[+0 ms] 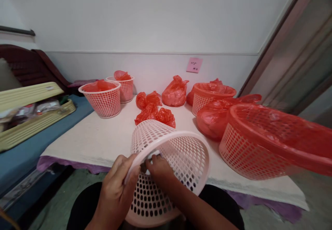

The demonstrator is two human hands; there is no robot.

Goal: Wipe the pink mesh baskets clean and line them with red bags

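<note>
A pale pink perforated plastic wastebasket lies tilted over the table's front edge, its mouth turned toward me. My left hand is closed round the left side of its rim, thumb outside the near edge. Reaching inside the basket, my right hand is closed on a white cloth and presses it to the inner wall. Some of the cloth is hidden behind my fingers. Behind the basket lie crumpled red plastic bags.
Two pink baskets with red liners, one nearer and one behind, stand at left. Red-lined baskets and a filled red bag stand to the right and back. A pink note sticks to the wall. A yellow case lies far left.
</note>
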